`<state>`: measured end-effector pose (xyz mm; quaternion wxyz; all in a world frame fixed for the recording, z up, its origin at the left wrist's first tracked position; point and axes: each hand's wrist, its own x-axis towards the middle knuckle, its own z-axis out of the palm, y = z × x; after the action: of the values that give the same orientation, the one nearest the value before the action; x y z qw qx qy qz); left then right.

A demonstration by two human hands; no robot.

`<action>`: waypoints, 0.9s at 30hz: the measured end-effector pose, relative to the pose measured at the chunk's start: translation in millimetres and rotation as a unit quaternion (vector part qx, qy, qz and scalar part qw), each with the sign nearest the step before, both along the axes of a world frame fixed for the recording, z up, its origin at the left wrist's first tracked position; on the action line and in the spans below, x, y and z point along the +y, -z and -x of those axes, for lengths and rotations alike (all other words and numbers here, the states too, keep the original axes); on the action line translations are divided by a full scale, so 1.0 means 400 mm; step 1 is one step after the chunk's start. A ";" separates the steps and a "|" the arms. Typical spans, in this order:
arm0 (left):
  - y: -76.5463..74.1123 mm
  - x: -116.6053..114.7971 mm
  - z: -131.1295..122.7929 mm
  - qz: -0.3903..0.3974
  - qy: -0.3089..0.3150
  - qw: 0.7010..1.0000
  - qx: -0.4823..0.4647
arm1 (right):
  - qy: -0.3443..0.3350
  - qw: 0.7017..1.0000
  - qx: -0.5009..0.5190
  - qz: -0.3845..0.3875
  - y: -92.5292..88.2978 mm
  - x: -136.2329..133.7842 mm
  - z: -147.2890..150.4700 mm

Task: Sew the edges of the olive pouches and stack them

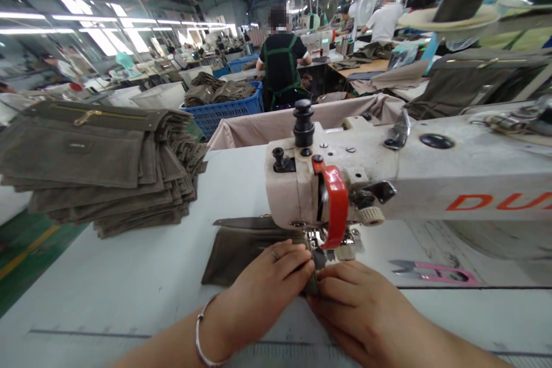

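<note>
A dark olive fabric piece (pixel 233 253), apparently a stitched panel like those in the stack, lies on the white sewing table (pixel 142 282). Its right edge is beneath the needle area of the white sewing machine (pixel 293 184). My left hand (pixel 267 282), with a bangle at the wrist and a ring, rests over the panel with its fingers bent together at that edge. Close beside it, my right hand (pixel 362 305) has its fingers closed on the near corner of the same edge. Fingertips and the presser foot partly hide the seam.
A tall stack of olive fabric pieces (pixel 107 167) with zippers stands at the left. Pink thread snips (pixel 435 272) lie right of my right hand. Behind the table are a pinkish cloth-lined bin (pixel 259 126), a blue crate (pixel 224 112) and a seated person (pixel 282 63).
</note>
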<state>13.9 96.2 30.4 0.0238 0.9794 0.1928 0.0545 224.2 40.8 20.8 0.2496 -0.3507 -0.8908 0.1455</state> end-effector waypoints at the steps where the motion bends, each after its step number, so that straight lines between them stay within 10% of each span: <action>1: -0.002 0.006 -0.001 0.001 0.000 1.000 -0.005 | 0.006 1.000 0.002 -0.001 0.000 0.001 0.001; 10: 0.003 0.027 0.033 0.029 -0.125 0.990 -0.061 | 0.005 0.999 0.015 0.031 0.002 0.006 -0.023; 27: 0.010 -0.021 0.016 0.078 -0.005 0.989 -0.127 | 0.005 1.000 0.008 0.000 -0.001 0.004 -0.029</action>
<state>7.6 88.0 26.5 0.1238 0.9589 0.1966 0.1630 235.9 42.4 21.3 0.2578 -0.3537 -0.8870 0.1469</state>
